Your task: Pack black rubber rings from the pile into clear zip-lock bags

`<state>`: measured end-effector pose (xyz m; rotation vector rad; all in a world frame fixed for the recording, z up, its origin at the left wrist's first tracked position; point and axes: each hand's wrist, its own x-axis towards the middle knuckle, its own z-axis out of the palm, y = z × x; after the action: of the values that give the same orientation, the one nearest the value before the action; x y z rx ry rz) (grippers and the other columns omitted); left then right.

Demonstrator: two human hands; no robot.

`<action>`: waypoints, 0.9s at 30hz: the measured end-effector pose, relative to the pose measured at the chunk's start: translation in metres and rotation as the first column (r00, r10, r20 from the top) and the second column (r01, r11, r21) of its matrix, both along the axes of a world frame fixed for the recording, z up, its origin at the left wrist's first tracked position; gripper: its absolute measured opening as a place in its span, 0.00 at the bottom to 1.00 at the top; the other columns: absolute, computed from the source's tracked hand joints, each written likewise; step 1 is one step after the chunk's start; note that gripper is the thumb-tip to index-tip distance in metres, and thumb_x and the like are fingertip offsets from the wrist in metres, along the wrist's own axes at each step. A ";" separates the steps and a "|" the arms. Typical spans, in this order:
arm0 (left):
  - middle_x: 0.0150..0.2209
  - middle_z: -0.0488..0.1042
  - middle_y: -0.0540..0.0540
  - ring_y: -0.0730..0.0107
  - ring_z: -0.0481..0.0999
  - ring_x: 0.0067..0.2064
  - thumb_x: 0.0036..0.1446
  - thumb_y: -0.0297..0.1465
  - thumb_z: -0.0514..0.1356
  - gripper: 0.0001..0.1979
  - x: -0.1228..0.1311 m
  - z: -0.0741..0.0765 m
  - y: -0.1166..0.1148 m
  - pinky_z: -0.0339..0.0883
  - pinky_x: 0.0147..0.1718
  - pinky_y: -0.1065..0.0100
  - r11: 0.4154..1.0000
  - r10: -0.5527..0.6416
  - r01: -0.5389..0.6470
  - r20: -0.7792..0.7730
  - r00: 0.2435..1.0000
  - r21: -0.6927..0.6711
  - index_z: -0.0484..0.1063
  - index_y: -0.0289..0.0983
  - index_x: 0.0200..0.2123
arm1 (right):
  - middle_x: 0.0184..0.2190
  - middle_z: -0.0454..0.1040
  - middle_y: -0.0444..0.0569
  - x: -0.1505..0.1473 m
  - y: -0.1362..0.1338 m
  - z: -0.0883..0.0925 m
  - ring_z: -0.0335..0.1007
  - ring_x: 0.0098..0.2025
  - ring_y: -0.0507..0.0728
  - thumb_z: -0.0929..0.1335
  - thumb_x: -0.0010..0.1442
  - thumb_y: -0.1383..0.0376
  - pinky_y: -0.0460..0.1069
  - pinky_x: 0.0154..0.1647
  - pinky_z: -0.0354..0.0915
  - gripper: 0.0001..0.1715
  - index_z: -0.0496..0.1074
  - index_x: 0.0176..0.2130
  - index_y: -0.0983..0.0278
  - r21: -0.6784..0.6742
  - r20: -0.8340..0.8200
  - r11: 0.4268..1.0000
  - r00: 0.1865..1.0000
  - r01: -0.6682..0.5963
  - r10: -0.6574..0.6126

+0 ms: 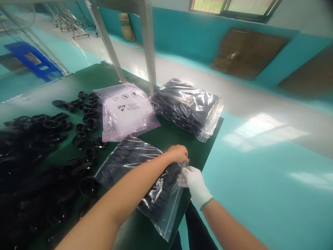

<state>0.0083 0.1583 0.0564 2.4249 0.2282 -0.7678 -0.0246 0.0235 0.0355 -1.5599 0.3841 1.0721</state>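
Note:
A clear zip bag (130, 158) packed with black items lies flat on the green table, its open-end edge toward the table's right side. My bare left hand (179, 153) pinches the far corner of that edge. Close beside it, my right hand (194, 182), in a white glove with a green cuff, has its fingers closed on the same edge. My left forearm crosses over the bag and hides part of it. The zip strip runs from my hands down to the near corner.
Beyond it lie a pinkish bag (130, 107) printed with "ATTENTION" and another filled clear bag (187, 106). Many black looped pieces (52, 125) are heaped on the left of the table (166, 133). Metal posts (148, 45) rise at the back. A blue stool (33, 59) stands beyond.

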 end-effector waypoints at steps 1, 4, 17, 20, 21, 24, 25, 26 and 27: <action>0.31 0.75 0.51 0.68 0.72 0.36 0.43 0.38 0.60 0.08 0.002 0.000 0.000 0.63 0.33 0.72 1.000 0.015 -0.015 0.008 1.000 0.010 0.75 0.44 0.28 | 0.13 0.63 0.40 0.003 0.001 0.001 0.62 0.15 0.49 0.65 0.50 0.67 0.48 0.18 0.66 0.06 0.61 0.27 0.65 -0.010 0.006 1.000 1.000 0.003 -0.003; 0.33 0.76 0.50 0.69 0.72 0.37 0.44 0.39 0.59 0.09 0.012 0.002 0.004 0.63 0.34 0.72 0.998 0.059 -0.059 0.030 0.998 0.032 0.75 0.43 0.29 | 0.14 0.63 0.41 0.013 0.005 0.004 0.62 0.14 0.49 0.65 0.50 0.67 0.47 0.17 0.66 0.05 0.61 0.27 0.65 -0.015 0.023 1.000 1.000 0.001 -0.001; 0.31 0.76 0.48 0.69 0.72 0.33 0.41 0.38 0.62 0.11 0.037 0.000 0.006 0.63 0.31 0.72 0.998 0.053 -0.051 -0.052 0.997 0.040 0.75 0.40 0.29 | 0.14 0.59 0.39 0.011 -0.005 0.006 0.58 0.14 0.48 0.64 0.51 0.68 0.47 0.17 0.63 0.09 0.56 0.23 0.63 0.070 -0.027 0.997 1.000 -0.012 0.014; 0.31 0.76 0.48 0.69 0.72 0.33 0.41 0.38 0.62 0.11 0.038 0.003 0.004 0.63 0.30 0.73 0.997 0.055 -0.052 -0.064 0.996 0.057 0.75 0.39 0.29 | 0.13 0.57 0.37 0.004 -0.009 0.008 0.55 0.13 0.46 0.65 0.50 0.66 0.46 0.17 0.61 0.13 0.55 0.22 0.62 0.114 -0.076 0.993 0.997 -0.019 0.028; 0.31 0.76 0.48 0.69 0.72 0.33 0.41 0.38 0.62 0.11 0.038 0.003 0.004 0.63 0.31 0.73 0.997 0.056 -0.052 -0.067 0.996 0.061 0.75 0.39 0.29 | 0.12 0.55 0.37 0.000 -0.011 0.008 0.53 0.13 0.45 0.66 0.49 0.66 0.45 0.16 0.60 0.14 0.54 0.21 0.62 0.133 -0.097 0.991 0.995 -0.022 0.035; 0.31 0.76 0.47 0.68 0.72 0.34 0.42 0.37 0.62 0.11 0.037 0.005 0.002 0.63 0.32 0.72 0.996 0.056 -0.051 -0.071 0.996 0.068 0.75 0.39 0.30 | 0.11 0.53 0.36 -0.012 -0.019 0.006 0.49 0.13 0.44 0.66 0.49 0.65 0.43 0.14 0.54 0.15 0.53 0.20 0.63 0.169 -0.157 0.985 0.986 -0.034 0.061; 0.31 0.76 0.47 0.68 0.72 0.34 0.42 0.37 0.61 0.11 0.037 0.006 0.002 0.63 0.32 0.72 0.996 0.055 -0.050 -0.072 0.996 0.068 0.75 0.39 0.30 | 0.12 0.53 0.36 -0.017 -0.022 0.006 0.49 0.13 0.44 0.66 0.48 0.65 0.43 0.14 0.54 0.15 0.53 0.20 0.63 0.172 -0.169 0.984 0.983 -0.037 0.066; 0.32 0.76 0.47 0.67 0.72 0.34 0.42 0.37 0.61 0.11 0.037 0.006 0.001 0.63 0.32 0.72 0.997 0.054 -0.049 -0.073 0.996 0.067 0.75 0.38 0.30 | 0.12 0.54 0.36 -0.022 -0.025 0.006 0.50 0.13 0.44 0.66 0.48 0.65 0.43 0.15 0.55 0.15 0.54 0.20 0.63 0.172 -0.175 0.984 0.982 -0.039 0.069; 0.32 0.76 0.47 0.67 0.72 0.34 0.42 0.37 0.61 0.11 0.036 0.006 0.001 0.63 0.32 0.72 0.997 0.053 -0.049 -0.073 0.996 0.065 0.75 0.38 0.30 | 0.12 0.55 0.36 -0.027 -0.028 0.006 0.51 0.13 0.45 0.66 0.47 0.65 0.44 0.16 0.56 0.15 0.54 0.20 0.63 0.171 -0.177 0.984 0.982 -0.041 0.071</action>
<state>0.0444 0.1595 0.0629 2.4420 0.3470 -0.8403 -0.0512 -0.0047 0.0415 -1.3355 0.3666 1.2642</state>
